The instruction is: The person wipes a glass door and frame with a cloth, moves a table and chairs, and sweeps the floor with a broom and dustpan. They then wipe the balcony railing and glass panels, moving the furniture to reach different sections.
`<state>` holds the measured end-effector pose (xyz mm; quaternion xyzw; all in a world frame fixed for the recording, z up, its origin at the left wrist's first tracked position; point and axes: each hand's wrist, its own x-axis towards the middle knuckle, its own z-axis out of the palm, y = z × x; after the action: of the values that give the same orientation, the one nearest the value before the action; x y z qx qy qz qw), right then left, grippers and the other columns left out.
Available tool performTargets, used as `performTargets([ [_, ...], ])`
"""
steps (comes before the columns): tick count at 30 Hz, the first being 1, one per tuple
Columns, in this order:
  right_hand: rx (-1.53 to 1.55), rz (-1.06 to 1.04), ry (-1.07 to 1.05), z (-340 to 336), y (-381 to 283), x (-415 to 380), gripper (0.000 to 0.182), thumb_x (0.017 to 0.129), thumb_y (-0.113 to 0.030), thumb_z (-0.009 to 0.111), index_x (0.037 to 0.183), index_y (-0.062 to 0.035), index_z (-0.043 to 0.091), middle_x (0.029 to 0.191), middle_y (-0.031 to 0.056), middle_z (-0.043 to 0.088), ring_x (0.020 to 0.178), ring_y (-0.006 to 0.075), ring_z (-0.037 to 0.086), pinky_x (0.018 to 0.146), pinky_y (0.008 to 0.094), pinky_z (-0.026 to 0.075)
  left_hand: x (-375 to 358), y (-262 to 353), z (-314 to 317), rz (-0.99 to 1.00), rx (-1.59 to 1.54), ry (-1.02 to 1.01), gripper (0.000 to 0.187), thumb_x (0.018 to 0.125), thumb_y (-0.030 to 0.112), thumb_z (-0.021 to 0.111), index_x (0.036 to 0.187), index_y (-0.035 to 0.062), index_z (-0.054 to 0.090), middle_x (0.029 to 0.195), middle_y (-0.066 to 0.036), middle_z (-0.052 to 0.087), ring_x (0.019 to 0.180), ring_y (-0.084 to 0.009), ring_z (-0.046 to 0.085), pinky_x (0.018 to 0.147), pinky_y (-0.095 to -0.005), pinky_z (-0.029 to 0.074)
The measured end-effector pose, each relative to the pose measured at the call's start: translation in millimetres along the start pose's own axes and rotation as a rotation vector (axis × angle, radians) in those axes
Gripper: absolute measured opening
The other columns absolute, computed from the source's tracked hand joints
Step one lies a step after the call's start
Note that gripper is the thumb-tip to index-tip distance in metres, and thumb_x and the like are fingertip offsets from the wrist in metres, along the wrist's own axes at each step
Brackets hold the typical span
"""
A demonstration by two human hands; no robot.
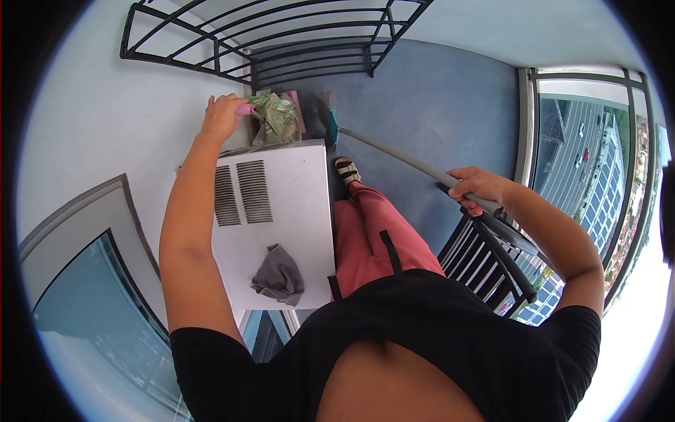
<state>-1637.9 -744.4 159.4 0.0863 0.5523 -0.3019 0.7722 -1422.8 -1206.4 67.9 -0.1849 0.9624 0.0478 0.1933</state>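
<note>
My left hand [221, 118] is closed around the pink handle of what looks like a dustpan [299, 105], held beyond the far edge of the white cabinet. A crumpled green and clear plastic bag [278, 121] covers most of the pan, so only its handle and a pink edge show. In my right hand [475, 190], the fingers wrap round the grey stick of a broom [397, 153]. The broom slants down and to the left, and its teal head with pale bristles [328, 111] is by the floor, just right of the pan.
The white vented cabinet [302, 204] stands at my left leg with a grey cloth [279, 276] on top. A black metal rack [295, 32] juts from the wall ahead. Black slatted furniture [485, 257] and a window railing [619, 77] are at right. Blue-grey floor [436, 98] lies ahead.
</note>
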Motion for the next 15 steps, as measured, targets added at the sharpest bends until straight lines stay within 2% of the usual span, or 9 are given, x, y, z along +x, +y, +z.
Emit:
performTargets([
  [2, -0.048, 0.014, 0.067, 0, 11, -35, 0.038, 0.08, -0.002, 0.052, 0.116, 0.0059, 0.044, 0.059, 0.0026, 0.043, 0.041, 0.008, 0.041, 0.037, 0.0241, 0.038, -1, 16, -2, 0.033, -0.04, 0.005, 0.04, 0.073, -0.002, 0.06, 0.11, 0.0133, 0.061, 0.098, -0.004, 0.058, 0.103, -0.0236, 0.053, 0.103, -0.05, 0.029],
  [5, -0.172, -0.008, 0.177, 0, 33, -66, 0.043, 0.08, -0.002, 0.051, 0.121, 0.0059, 0.041, 0.058, 0.0031, 0.044, 0.038, 0.0084, 0.043, 0.035, 0.0237, 0.039, 5, 36, -4, 0.114, -0.061, 0.078, 0.042, 0.071, -0.002, 0.064, 0.11, 0.0124, 0.061, 0.098, -0.007, 0.058, 0.1, -0.026, 0.053, 0.102, -0.0499, 0.028],
  [7, -0.148, -0.018, 0.197, -8, 44, -71, 0.042, 0.08, -0.001, 0.051, 0.12, 0.0058, 0.042, 0.058, 0.0033, 0.045, 0.037, 0.0087, 0.043, 0.035, 0.0238, 0.04, 5, 47, -3, 0.132, -0.071, 0.16, 0.043, 0.072, -0.002, 0.064, 0.112, 0.0137, 0.061, 0.096, -0.008, 0.058, 0.099, -0.0261, 0.053, 0.102, -0.0494, 0.028],
  [11, -0.106, -0.041, 0.226, -40, 57, -72, 0.038, 0.079, -0.001, 0.05, 0.116, 0.0056, 0.044, 0.055, 0.0028, 0.046, 0.036, 0.0088, 0.044, 0.035, 0.0236, 0.039, 5, 60, -9, 0.122, -0.068, 0.19, 0.045, 0.071, -0.002, 0.064, 0.113, 0.0142, 0.06, 0.095, -0.009, 0.058, 0.097, -0.0266, 0.053, 0.1, -0.0471, 0.031],
  [13, -0.104, -0.042, 0.234, -64, 59, -69, 0.037, 0.079, -0.001, 0.05, 0.115, 0.0057, 0.045, 0.053, 0.0023, 0.045, 0.036, 0.0088, 0.044, 0.035, 0.0235, 0.038, 7, 67, -18, 0.084, -0.06, 0.046, 0.043, 0.071, 0.0, 0.065, 0.112, 0.0146, 0.061, 0.096, -0.005, 0.058, 0.102, -0.0235, 0.052, 0.098, -0.0445, 0.033],
  [15, -0.085, -0.06, 0.24, -87, 65, -66, 0.034, 0.078, -0.001, 0.05, 0.112, 0.0059, 0.046, 0.052, 0.0028, 0.045, 0.035, 0.0086, 0.043, 0.034, 0.0239, 0.038, 11, 73, -23, 0.081, -0.087, 0.027, 0.043, 0.071, 0.0, 0.065, 0.111, 0.0152, 0.061, 0.095, -0.005, 0.058, 0.1, -0.0234, 0.052, 0.096, -0.0427, 0.035],
])
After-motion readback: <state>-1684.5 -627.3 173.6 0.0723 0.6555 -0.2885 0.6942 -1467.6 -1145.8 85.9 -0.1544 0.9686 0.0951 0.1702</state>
